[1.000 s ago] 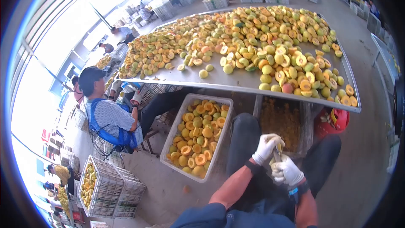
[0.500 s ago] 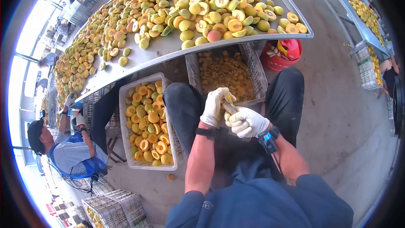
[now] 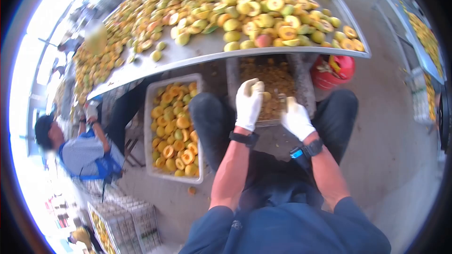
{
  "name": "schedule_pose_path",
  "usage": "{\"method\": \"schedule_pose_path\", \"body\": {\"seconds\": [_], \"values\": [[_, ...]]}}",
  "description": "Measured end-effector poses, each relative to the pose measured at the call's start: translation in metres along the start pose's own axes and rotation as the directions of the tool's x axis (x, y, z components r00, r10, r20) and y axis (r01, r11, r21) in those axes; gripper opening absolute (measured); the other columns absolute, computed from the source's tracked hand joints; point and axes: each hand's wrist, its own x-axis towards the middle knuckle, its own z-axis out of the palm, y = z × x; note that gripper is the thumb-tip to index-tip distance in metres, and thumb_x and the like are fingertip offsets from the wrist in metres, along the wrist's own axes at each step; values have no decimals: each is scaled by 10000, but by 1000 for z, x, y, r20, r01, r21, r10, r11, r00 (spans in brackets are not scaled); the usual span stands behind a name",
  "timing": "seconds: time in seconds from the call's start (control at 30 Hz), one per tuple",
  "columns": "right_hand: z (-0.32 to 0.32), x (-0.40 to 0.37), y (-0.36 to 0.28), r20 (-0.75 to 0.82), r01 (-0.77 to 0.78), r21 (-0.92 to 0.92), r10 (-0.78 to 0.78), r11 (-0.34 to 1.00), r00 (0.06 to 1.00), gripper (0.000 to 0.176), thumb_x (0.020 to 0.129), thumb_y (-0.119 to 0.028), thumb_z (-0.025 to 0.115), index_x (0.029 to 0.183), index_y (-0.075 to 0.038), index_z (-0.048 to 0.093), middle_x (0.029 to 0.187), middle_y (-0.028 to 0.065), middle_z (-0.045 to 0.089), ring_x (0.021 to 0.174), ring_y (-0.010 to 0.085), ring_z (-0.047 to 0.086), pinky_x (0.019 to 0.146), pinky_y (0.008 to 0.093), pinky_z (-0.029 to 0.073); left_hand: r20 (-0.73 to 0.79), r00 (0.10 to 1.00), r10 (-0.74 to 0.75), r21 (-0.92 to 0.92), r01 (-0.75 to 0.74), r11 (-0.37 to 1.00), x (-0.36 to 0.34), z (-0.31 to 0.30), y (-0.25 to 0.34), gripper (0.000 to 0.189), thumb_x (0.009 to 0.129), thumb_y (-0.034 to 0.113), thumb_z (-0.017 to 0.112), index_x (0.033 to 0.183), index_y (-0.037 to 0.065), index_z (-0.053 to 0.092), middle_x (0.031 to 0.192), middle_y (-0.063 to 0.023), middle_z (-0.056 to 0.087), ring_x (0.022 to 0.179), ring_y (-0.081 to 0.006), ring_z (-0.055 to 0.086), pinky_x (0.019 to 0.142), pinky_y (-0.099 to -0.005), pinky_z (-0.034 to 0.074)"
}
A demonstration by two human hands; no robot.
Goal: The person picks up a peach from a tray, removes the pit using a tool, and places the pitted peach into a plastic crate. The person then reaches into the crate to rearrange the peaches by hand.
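Observation:
My left hand (image 3: 248, 103), in a white glove, is closed with its fingers curled, above a crate (image 3: 305, 84) of brown and yellowish pits and scraps (image 3: 270, 73). What it holds, if anything, I cannot make out. To its right, my right hand (image 3: 297, 118), gloved too and smeared by motion, is closed on a small hand tool (image 3: 282, 98) with a greyish tip. The hands are apart, over the crate's near part between my knees. Halved yellow peaches (image 3: 181, 131) fill a white crate (image 3: 201, 169) beside my left knee.
A metal table (image 3: 202, 56) ahead carries a heap of cut peaches (image 3: 263, 21). Under its right corner stands a red bucket (image 3: 333, 77). Another person (image 3: 87, 153) sits at the left. Stacked crates (image 3: 129, 228) stand lower left; another fruit-covered table (image 3: 400, 23) is far right.
My hands have moved apart and forward over the crate of pits; before, they were together around a peach piece and the tool. The view has shifted, so the surroundings sit farther right.

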Motion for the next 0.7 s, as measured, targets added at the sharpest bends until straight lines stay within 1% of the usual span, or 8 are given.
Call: {"method": "schedule_pose_path", "body": {"seconds": [0.03, 0.1, 0.13, 0.2, 0.3, 0.43, 0.57, 0.7], "values": [[1, 5, -5, -8, -84, 28, 84, 996, 996, 222, 828, -64, 515, 1042, -5, 515, 770, 283, 640, 744, 476, 629, 666, 536, 517, -39, 999, -14, -77, 11, 997, -5, -4, 22, 228, 899, 169, 691, 1055, 5, 672, 948, -90, 676, 883, -172, 623, 812, -316, 503], [12, -3, 4, -67, 1, 284, 19, 959, 998, 137, 826, -64, 527, 949, -5, 512, 756, 264, 606, 749, 497, 591, 661, 526, 496, -82, 880, 467, 424, -393, 816, 1, -16, 31, 344, 723, 97, 785, 1044, 56, 668, 984, -149, 646, 961, -339, 609, 860, -409, 497], [15, -5, 9, 136, -240, 409, 202, 880, 970, 123, 825, -75, 539, 918, 1, 510, 743, 243, 580, 698, 467, 578, 628, 497, 481, -71, 836, 544, 499, -443, 745, 3, -20, 33, 408, 687, 81, 789, 1071, 73, 652, 1043, -149, 630, 1014, -347, 586, 888, -419, 483], [7, -11, -2, 311, -438, 473, 321, 765, 895, 136, 831, -85, 554, 920, 7, 509, 708, 200, 553, 624, 370, 570, 599, 458, 457, -104, 823, 559, 507, -440, 741, -1, -34, 54, 418, 679, 76, 792, 1068, 79, 639, 1102, -171, 597, 1034, -361, 568, 903, -417, 475], [17, -15, 12, 177, -243, 286, 198, 927, 964, 137, 845, -79, 552, 952, -1, 520, 656, 154, 539, 579, 306, 573, 538, 428, 463, -172, 792, 586, 534, -425, 731, -15, -79, 82, 369, 673, 64, 795, 1009, 67, 642, 1026, -142, 626, 1001, -345, 587, 879, -409, 488], [1, -14, -7, 293, -381, 342, 288, 859, 912, 144, 857, -78, 558, 966, 8, 522, 696, 220, 569, 629, 398, 582, 624, 445, 477, -249, 810, 531, 761, -175, 624, -57, -180, 58, 376, 678, 124, 843, 995, 53, 651, 978, -128, 645, 942, -312, 612, 852, -405, 499], [25, -15, 16, 171, -69, 224, 30, 972, 985, 156, 848, -87, 575, 968, 5, 535, 755, 274, 603, 749, 486, 595, 661, 477, 496, -518, 806, 286, 806, 349, 478, -119, -291, -31, 458, 692, 283, 862, 1004, 28, 645, 991, -163, 630, 952, -347, 620, 846, -414, 509], [30, -20, 21, 165, 90, 118, -109, 989, 980, 166, 828, -85, 578, 969, -2, 549, 808, 296, 625, 830, 499, 608, 703, 515, 500, -575, 817, -28, 818, 575, -6, -171, -355, -93, 498, 830, 476, 686, 1081, 58, 583, 1113, -177, 599, 1023, -377, 602, 844, -480, 504]]}}
